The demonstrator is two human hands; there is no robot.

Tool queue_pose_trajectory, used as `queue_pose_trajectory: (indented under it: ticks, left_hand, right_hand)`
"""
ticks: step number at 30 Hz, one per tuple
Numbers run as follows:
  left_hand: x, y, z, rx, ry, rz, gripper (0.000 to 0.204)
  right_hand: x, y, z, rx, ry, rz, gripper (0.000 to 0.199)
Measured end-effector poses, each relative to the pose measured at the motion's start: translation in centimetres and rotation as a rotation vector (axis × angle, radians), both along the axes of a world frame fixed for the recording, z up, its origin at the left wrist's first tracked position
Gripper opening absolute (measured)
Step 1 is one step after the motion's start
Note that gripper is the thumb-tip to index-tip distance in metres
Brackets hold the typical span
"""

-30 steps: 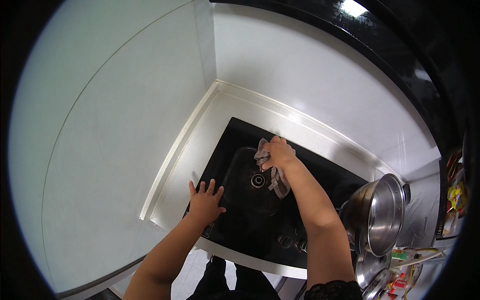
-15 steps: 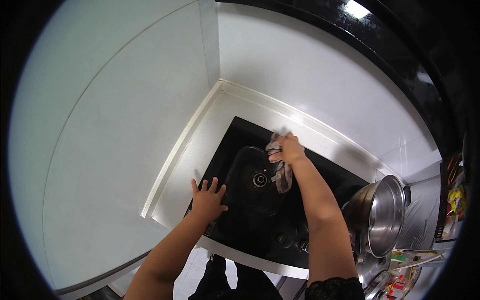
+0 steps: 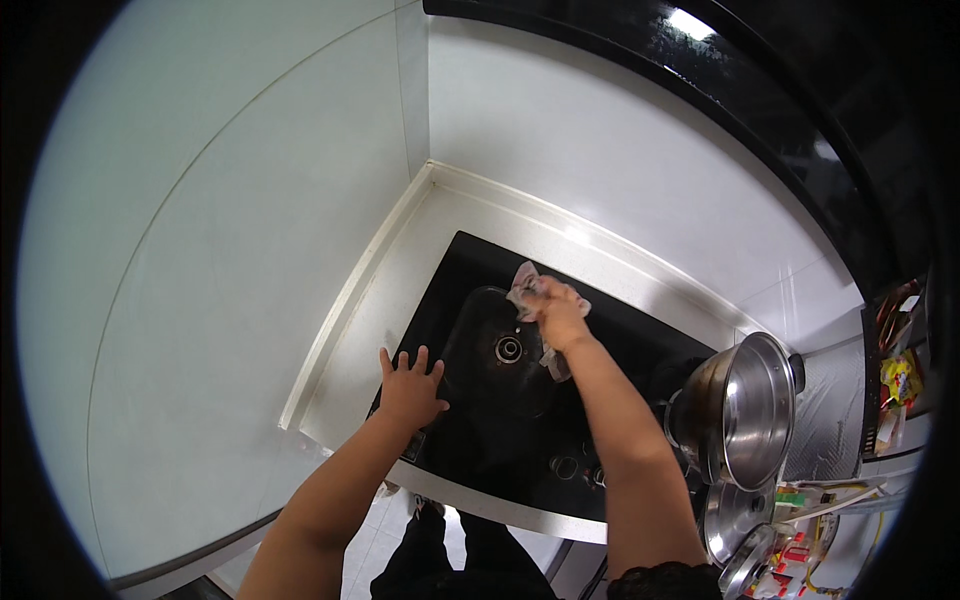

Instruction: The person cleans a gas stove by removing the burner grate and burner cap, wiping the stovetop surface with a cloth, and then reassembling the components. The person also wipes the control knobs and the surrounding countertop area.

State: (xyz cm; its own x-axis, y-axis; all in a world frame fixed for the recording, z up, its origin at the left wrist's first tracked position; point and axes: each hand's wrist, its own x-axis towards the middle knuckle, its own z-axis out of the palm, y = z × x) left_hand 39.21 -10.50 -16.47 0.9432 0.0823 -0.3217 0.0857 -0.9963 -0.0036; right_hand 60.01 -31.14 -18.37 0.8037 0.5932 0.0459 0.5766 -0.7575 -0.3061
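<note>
A crumpled, light cloth with dark marks (image 3: 524, 291) is gripped in my right hand (image 3: 561, 310), which presses it on the black glass gas stove (image 3: 470, 440) toward its back edge. Part of the cloth hangs out below my fingers. My left hand (image 3: 411, 390) lies with its fingers spread on the stove's left edge, holding nothing. Between the hands is a round metal burner (image 3: 509, 348), bare of its grate, set in a dark recessed square. Near the stove's front edge are control knobs (image 3: 563, 467), one partly hidden by my right forearm.
A large steel pot (image 3: 757, 410) stands on the right part of the stove, with metal lids (image 3: 737, 522) beside it. White walls (image 3: 620, 190) rise behind and to the left. A black range hood (image 3: 700, 60) overhangs at the upper right; packets (image 3: 900, 380) lie at far right.
My right hand has slid the cloth a little to the left along the back of the stove. The left hand stays spread at the edge. The whole view has shifted slightly.
</note>
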Motion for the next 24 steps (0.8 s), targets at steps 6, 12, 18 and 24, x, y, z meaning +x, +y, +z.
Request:
queue_pose_trajectory:
  ticks: [6,12,18,24]
  left_hand:
    - [-0.1,0.1,0.5,-0.018,0.043,-0.002,0.075]
    - [-0.3,0.4,-0.2,0.023,0.025,-0.012,0.076]
    - [0.1,0.1,0.3,0.009,0.053,-0.015,0.075]
    - [-0.1,0.5,-0.1,0.016,0.06,-0.023,0.077]
  right_hand:
    - [-6.3,-2.0,-1.7,-0.105,-0.129,-0.16,0.041]
    - [-17.4,1.4,0.5,-0.239,0.034,-0.206,0.042]
    - [-17.4,6.1,0.7,-0.007,0.051,-0.259,0.042]
    - [-15.4,-0.7,0.9,-0.057,0.128,-0.479,0.047]
